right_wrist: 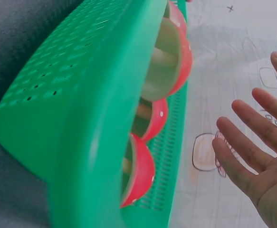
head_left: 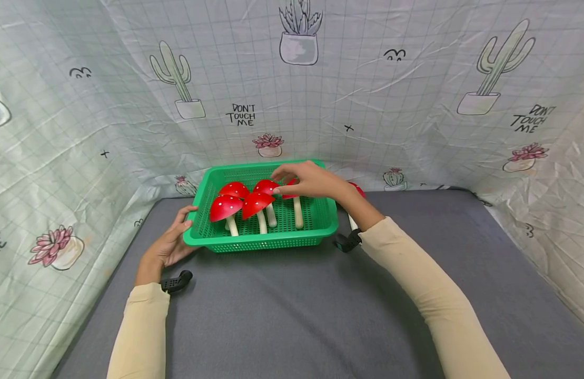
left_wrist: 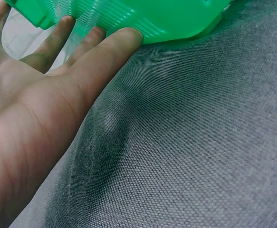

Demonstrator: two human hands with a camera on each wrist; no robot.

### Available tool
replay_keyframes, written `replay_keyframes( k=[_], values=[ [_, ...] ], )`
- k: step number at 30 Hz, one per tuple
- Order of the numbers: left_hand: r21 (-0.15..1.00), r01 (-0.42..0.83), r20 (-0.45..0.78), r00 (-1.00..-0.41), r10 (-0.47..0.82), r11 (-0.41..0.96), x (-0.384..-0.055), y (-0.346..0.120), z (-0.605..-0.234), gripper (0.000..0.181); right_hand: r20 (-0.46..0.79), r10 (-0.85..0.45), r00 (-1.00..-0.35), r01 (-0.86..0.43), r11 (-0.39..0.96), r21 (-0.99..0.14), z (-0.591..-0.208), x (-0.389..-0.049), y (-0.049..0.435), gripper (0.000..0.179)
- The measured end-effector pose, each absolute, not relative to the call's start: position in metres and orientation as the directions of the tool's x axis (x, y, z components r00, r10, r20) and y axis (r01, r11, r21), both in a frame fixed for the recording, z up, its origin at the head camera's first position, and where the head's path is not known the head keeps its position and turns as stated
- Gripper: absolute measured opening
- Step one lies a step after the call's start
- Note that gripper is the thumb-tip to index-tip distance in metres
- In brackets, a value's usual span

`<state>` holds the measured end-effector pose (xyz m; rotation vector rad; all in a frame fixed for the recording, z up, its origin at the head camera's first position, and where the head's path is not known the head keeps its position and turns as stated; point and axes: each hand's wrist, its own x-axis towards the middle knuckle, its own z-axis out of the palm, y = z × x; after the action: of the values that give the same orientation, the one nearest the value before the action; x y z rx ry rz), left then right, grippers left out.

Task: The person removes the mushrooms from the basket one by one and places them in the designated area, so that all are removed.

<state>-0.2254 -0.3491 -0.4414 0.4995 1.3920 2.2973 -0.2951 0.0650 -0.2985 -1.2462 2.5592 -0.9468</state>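
Mushrooms (head_left: 257, 204) with white-dotted red caps, five in all, sit in the green basket (head_left: 263, 241), caps toward its far side, stems toward the near side; the right hand (head_left: 312, 180) is above them, released, fingers extended and apart from the caps, hiding part of the rightmost one; the left hand (head_left: 172, 241) clasps nothing, its extended fingers and thumb touching the basket's left end; another mushroom (head_left: 353, 223) lies outside, just beside the basket's right end, partly behind the right wrist.
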Motion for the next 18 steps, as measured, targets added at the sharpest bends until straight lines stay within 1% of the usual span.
replay_keyframes(
  k=[13, 18],
  values=[
    [0.896, -0.153, 0.092, -0.854, 0.513, -0.416, -0.225, -0.349, -0.441, 0.036, -0.054, -0.804, -0.593, -0.635, 0.508, -0.582, -0.303, -0.313, 0.033, 0.05],
    [0.901, -0.155, 0.077, -0.861, 0.503, -0.404, -0.226, -0.349, -0.442, 0.035, -0.123, -0.806, -0.579, -0.644, 0.544, -0.538, -0.303, -0.324, 0.02, 0.053]
  ],
)
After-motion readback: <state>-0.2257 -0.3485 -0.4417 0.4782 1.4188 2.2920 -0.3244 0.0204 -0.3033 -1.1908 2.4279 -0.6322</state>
